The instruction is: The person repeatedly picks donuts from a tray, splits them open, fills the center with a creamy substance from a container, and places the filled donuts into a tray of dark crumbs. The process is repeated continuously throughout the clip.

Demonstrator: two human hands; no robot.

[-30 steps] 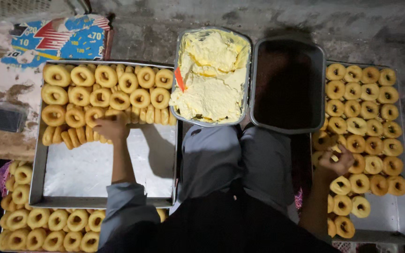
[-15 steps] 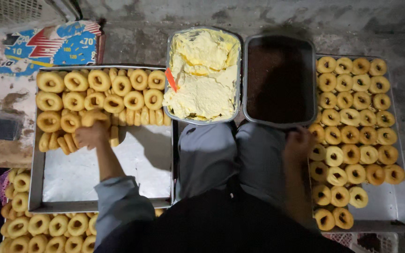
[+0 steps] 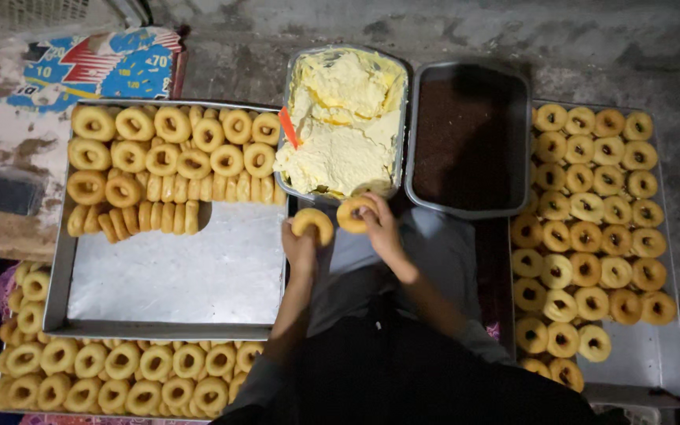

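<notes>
— So, starting at the left, what's there?

— A large metal tray (image 3: 159, 275) with ring biscuits (image 3: 159, 157) packed across its top half, some flat, some stood on edge (the lower half is bare metal). Below it sits another tray of rings (image 3: 120, 370).

— And the hands?

— Just right of that tray, the left hand (image 3: 301, 248) has its fingers closed around one ring biscuit (image 3: 312, 224), held up over the lap. Beside it, the right hand (image 3: 379, 228) pinches a second ring biscuit (image 3: 354, 212) between fingertips, right at the near rim of the tub of pale yellow cream (image 3: 344, 126). The two biscuits are near each other, not touching.

— Further right?

— A dark rectangular pan (image 3: 470, 134) with a brown filling, touching the cream tub's side. Then a tray on the far right (image 3: 647, 362) carrying rows of ring biscuits (image 3: 592, 205), slightly darker ones.
</notes>
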